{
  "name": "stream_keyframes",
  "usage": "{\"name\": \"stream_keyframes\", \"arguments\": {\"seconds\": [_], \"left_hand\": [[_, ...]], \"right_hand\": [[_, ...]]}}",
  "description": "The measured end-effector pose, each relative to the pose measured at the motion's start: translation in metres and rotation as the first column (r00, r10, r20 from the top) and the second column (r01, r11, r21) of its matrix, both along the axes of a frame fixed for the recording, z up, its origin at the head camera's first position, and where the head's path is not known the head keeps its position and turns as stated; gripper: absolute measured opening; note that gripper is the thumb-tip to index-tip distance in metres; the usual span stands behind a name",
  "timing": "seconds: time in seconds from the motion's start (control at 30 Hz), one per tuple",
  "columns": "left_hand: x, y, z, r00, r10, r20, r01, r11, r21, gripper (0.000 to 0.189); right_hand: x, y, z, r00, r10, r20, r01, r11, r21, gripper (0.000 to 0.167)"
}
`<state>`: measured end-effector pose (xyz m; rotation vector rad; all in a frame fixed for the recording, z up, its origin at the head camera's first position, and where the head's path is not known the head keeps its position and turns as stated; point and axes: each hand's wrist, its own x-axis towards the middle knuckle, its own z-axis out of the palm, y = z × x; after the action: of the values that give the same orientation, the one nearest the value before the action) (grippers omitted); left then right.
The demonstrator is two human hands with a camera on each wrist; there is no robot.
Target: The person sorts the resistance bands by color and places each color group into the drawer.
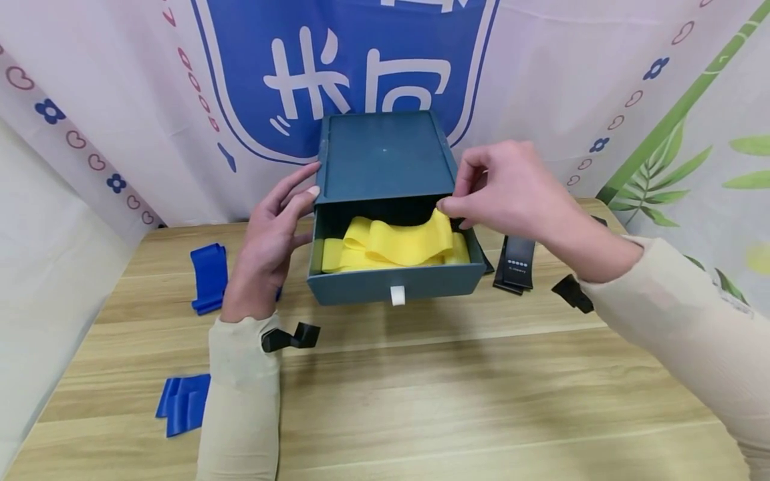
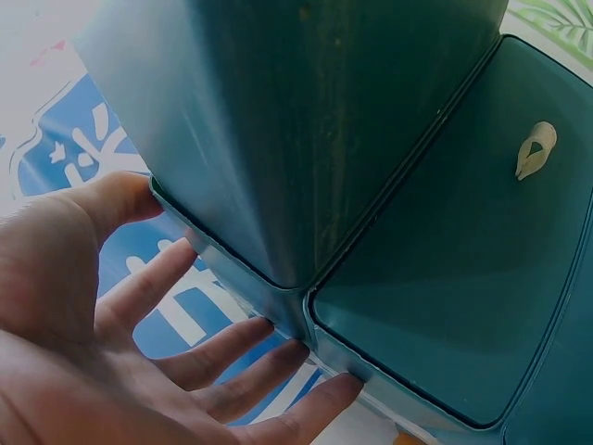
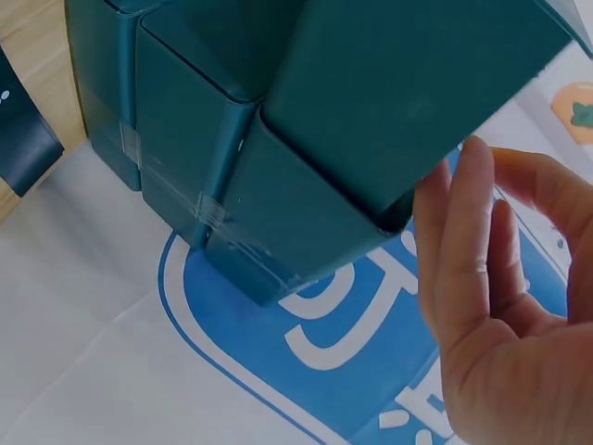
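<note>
A dark teal drawer box [image 1: 388, 157] stands at the back of the table, its top drawer [image 1: 351, 287] pulled out. Folded yellow stretch band [image 1: 409, 244] fills much of that drawer. My right hand [image 1: 511, 187] is over the drawer's right side, thumb and fingertips pinching a raised end of the yellow band. In the right wrist view its fingers [image 3: 463, 232] are close to the drawer's corner, and the band is hidden. My left hand [image 1: 265, 240] rests its extended fingertips along the box's left side; the left wrist view shows those fingers [image 2: 232, 357] at the seam between two drawers.
Blue bands lie left of the box, one [image 1: 209, 277] farther back and one [image 1: 183, 404] nearer, partly behind the left sleeve. Black bands [image 1: 516, 264] with white print lie to the right. A white pull tab [image 1: 398, 295] sticks out from the drawer front. A printed cloth [image 1: 529, 67] hangs behind.
</note>
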<state>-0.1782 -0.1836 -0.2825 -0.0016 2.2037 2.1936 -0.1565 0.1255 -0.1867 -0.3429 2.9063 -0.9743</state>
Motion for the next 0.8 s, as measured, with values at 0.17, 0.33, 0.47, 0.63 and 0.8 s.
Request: {"name": "stream_keyframes", "arguments": {"seconds": [0.17, 0.33, 0.47, 0.63, 0.8], "left_hand": [[0.000, -0.001, 0.001, 1.000, -0.004, -0.001, 0.004, 1.000, 0.005, 0.046], [-0.001, -0.001, 0.000, 1.000, -0.008, 0.000, 0.008, 1.000, 0.007, 0.046], [-0.001, 0.000, 0.000, 1.000, -0.011, -0.005, 0.011, 1.000, 0.006, 0.046], [-0.001, 0.000, 0.000, 1.000, -0.012, -0.008, 0.012, 1.000, 0.009, 0.046], [-0.001, 0.000, -0.001, 1.000, -0.008, -0.007, 0.008, 1.000, 0.017, 0.046]], "right_hand": [[0.004, 0.010, 0.001, 1.000, -0.030, -0.004, 0.029, 0.995, -0.094, 0.023], [0.018, 0.022, 0.000, 0.998, -0.052, -0.025, 0.045, 0.973, -0.224, 0.024], [0.037, 0.029, -0.006, 0.995, -0.055, -0.077, 0.026, 0.942, -0.335, 0.023], [0.064, 0.025, -0.027, 0.970, -0.004, -0.243, -0.094, 0.916, -0.389, 0.014], [0.080, 0.010, -0.057, 0.871, 0.156, -0.465, -0.335, 0.882, -0.331, 0.017]]}}
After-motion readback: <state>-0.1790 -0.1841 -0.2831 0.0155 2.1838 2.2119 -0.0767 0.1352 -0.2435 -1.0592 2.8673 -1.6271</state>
